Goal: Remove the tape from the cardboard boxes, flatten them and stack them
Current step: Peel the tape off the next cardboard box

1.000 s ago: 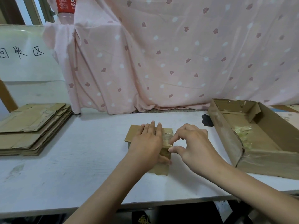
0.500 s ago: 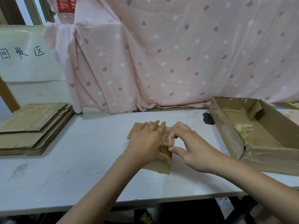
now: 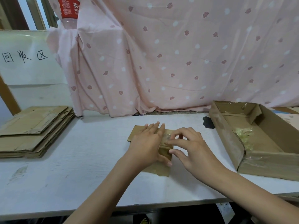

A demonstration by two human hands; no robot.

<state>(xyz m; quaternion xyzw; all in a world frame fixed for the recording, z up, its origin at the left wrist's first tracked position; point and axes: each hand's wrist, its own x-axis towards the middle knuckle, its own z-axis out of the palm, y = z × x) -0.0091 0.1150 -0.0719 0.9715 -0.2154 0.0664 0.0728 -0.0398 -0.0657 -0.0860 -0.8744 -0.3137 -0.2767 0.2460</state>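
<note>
A small brown cardboard box [image 3: 163,169] lies in the middle of the white table [image 3: 80,167], mostly covered by my hands. My left hand [image 3: 148,143] presses flat on its top with straight fingers, thumb at the near side. My right hand [image 3: 189,146] is on the box's right part, fingertips curled onto a strip of clear tape [image 3: 167,137] on the top face; I cannot tell whether it pinches the tape. A stack of flattened boxes [image 3: 32,130] lies at the table's left end.
An open, shallow cardboard box [image 3: 229,139] with crumpled tape inside sits at the right. A pink patterned cloth [image 3: 178,54] hangs behind the table. A white sign with handwriting [image 3: 24,57] and a bottle [image 3: 68,12] stand at the back left.
My right hand has spread its fingers and slid slightly further over the tape. My left hand keeps pressing the box, which has barely shifted.
</note>
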